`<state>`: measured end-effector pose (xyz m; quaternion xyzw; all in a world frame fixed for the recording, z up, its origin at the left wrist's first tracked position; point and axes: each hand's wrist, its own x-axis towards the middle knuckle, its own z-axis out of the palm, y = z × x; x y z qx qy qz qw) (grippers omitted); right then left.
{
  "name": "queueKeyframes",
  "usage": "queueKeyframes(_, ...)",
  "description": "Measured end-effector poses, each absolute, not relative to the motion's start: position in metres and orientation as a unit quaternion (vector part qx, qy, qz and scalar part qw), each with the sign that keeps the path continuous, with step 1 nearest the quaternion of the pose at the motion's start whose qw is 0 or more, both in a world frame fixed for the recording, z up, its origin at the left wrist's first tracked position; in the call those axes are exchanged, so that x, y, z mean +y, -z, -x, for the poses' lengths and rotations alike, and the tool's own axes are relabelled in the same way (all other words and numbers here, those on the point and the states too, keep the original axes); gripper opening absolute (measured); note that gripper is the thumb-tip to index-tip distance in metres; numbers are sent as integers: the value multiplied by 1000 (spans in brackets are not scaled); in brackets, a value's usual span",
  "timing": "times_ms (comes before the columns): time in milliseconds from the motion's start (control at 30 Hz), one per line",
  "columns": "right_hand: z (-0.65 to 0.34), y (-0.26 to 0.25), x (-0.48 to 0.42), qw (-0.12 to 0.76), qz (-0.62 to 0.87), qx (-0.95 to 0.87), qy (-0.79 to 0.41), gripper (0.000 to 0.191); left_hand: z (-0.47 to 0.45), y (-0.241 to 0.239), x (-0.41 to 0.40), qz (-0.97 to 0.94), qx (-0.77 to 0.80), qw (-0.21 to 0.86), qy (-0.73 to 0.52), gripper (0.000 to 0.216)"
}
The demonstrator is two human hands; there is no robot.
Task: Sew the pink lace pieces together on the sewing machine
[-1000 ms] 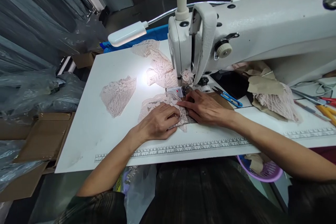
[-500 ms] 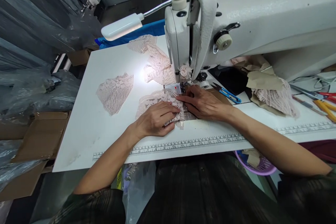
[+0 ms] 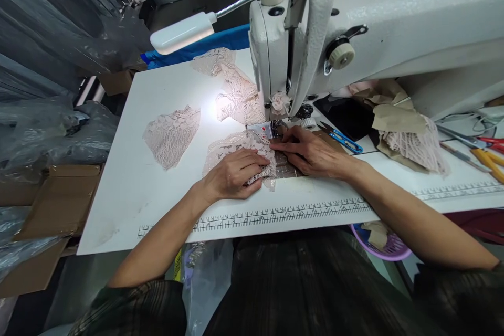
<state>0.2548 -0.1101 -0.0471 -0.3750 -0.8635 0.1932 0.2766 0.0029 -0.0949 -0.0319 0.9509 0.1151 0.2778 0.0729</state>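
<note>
A pale pink lace piece [image 3: 232, 143] lies at the front of the sewing machine's [image 3: 271, 63] needle area, one edge close to the presser foot [image 3: 276, 128]. Across its near part rests my left hand [image 3: 238, 172], fingers curled together and closed on the lace. From the other side my right hand [image 3: 305, 152] reaches in, its fingers closed, with the index fingertip at the lace's right edge just below the foot. The palms' undersides and exact finger contacts are hidden. Blue thread snips [image 3: 342, 139] lie beyond my right hand.
More lace pieces lie left on the white table [image 3: 118, 168] and behind the needle. A lamp [image 3: 183, 32] lights them. A printed ruler [image 3: 275, 216] runs along the front edge. At right are paper-wrapped lace [image 3: 409, 142] and orange-handled scissors [image 3: 488, 160]; a purple basket [image 3: 389, 249] sits below.
The camera view has shifted slightly, so the machine looks a little closer. My right hand has moved slightly right relative to the lace; my left hand stays on it.
</note>
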Motion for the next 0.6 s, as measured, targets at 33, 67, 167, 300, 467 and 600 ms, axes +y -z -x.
queueKeyframes(33,-254,46,-110,276,375,-863,-195,38,-3,32,-95,-951,118,72,-277,2)
queueKeyframes(67,-254,45,-111,274,373,-864,-197,38,-2,33,-94,-951,120,71,-276,3)
queueKeyframes(167,-254,41,-114,260,346,-879,-202,39,-2,34,-93,-950,126,60,-279,3)
queueKeyframes(300,-255,37,-117,237,319,-900,-180,41,-1,34,-90,-952,117,39,-281,2)
queueKeyframes(467,-255,40,-117,226,328,-902,-165,41,1,31,-89,-962,100,27,-254,6)
queueKeyframes(600,-255,41,-115,237,330,-897,-172,40,2,31,-89,-962,139,40,-231,27)
